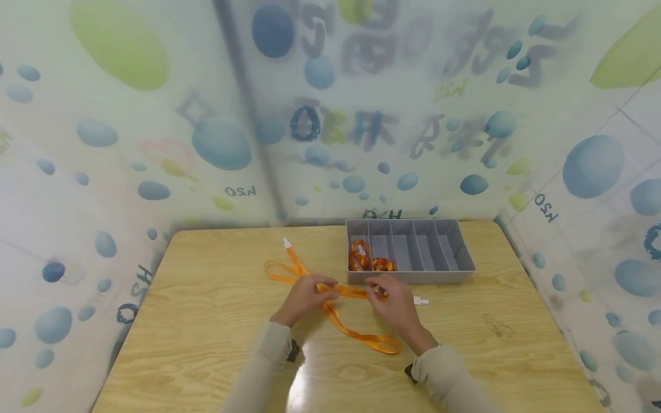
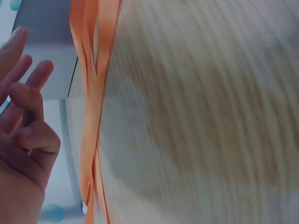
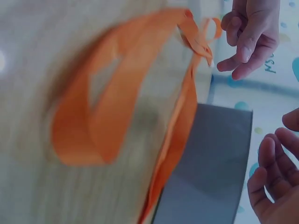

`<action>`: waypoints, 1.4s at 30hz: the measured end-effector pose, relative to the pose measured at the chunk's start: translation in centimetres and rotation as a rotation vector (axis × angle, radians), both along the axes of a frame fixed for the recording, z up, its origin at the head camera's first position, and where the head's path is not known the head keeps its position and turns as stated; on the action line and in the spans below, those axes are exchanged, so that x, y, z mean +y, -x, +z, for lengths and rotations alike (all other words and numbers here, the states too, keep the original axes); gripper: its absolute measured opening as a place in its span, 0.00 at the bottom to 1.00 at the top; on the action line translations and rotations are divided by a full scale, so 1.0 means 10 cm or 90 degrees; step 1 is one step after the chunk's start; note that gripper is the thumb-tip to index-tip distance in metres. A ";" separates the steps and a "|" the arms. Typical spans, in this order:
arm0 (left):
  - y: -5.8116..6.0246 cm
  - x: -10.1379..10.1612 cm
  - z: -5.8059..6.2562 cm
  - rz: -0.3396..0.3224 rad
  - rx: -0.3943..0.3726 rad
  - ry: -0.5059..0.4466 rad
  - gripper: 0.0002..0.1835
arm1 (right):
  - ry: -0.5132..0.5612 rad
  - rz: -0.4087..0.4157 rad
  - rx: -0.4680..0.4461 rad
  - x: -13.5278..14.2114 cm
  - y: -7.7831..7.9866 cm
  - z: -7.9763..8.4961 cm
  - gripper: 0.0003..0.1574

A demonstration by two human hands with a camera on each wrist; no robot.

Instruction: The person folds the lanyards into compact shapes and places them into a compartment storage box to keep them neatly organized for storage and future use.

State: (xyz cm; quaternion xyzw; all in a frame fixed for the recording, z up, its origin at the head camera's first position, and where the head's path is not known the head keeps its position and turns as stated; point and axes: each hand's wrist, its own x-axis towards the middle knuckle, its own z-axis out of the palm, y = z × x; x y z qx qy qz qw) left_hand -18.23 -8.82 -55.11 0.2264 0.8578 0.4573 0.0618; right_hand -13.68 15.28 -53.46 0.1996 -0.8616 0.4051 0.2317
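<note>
Orange lanyard straps (image 1: pixel 335 319) lie crossed and looped on the table, one white clip (image 1: pixel 287 243) pointing to the back left and another white clip (image 1: pixel 420 300) to the right. Over the crossing is my left hand (image 1: pixel 306 297), its fingers loosely bent and apart from the strap (image 2: pixel 93 112) in the left wrist view. My right hand (image 1: pixel 395 304) hovers over the right stretch of strap, just in front of the grey tray. The right wrist view shows its fingers (image 3: pixel 268 161) spread loosely, with nothing between them.
The grey divided tray (image 1: pixel 413 277) stands at the back of the wooden table (image 1: pixel 217 321). Coiled orange lanyards (image 1: pixel 358 258) fill its leftmost compartment, and another coil (image 1: pixel 383 264) lies in the second. A patterned wall (image 1: pixel 320 189) rises behind the table.
</note>
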 end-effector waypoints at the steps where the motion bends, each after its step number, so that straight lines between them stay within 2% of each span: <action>1: -0.01 -0.02 -0.01 -0.009 -0.002 0.004 0.15 | 0.004 0.010 -0.009 -0.01 -0.02 -0.02 0.09; 5: -0.02 -0.11 -0.02 -0.049 -0.014 0.025 0.16 | -0.011 0.050 -0.067 -0.06 -0.08 -0.09 0.08; 12: -0.04 -0.20 -0.04 -0.123 -0.055 0.033 0.18 | -0.057 0.105 -0.261 -0.14 -0.18 -0.16 0.13; 16: -0.05 -0.23 -0.08 -0.152 -0.065 0.030 0.19 | -0.074 0.127 -0.326 -0.16 -0.21 -0.21 0.17; 23: -0.09 -0.26 -0.14 -0.141 -0.099 0.015 0.22 | -0.126 0.155 -0.330 -0.18 -0.27 -0.29 0.24; 30: -0.09 -0.24 -0.20 -0.152 -0.044 0.016 0.24 | -0.156 0.163 -0.328 -0.16 -0.28 -0.34 0.24; 42: -0.06 -0.23 -0.24 -0.140 -0.023 0.026 0.22 | -0.168 0.172 -0.336 -0.13 -0.29 -0.40 0.23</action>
